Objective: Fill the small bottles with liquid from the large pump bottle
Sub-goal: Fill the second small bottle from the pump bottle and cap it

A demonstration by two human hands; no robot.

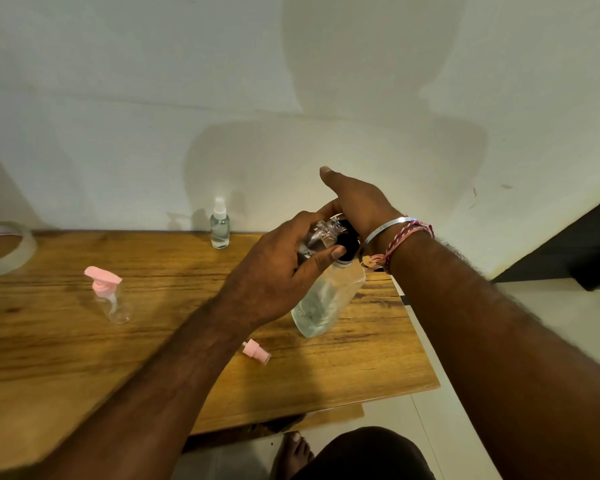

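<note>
The large clear pump bottle [328,299] stands tilted near the right end of the wooden table [84,358], partly filled with liquid. My right hand [355,202] lies over its black pump head [347,245], thumb stretched out, and presses on it. My left hand [274,278] grips a small clear bottle [321,233] held at the pump's spout. A pink spray cap [256,352] lies loose on the table below my left wrist.
A small filled bottle with a white spray cap [219,225] stands at the table's back edge by the wall. A small bottle with a pink pump [111,297] stands to the left and looks empty. A tape roll [6,249] sits far left. The table's right edge is close to the large bottle.
</note>
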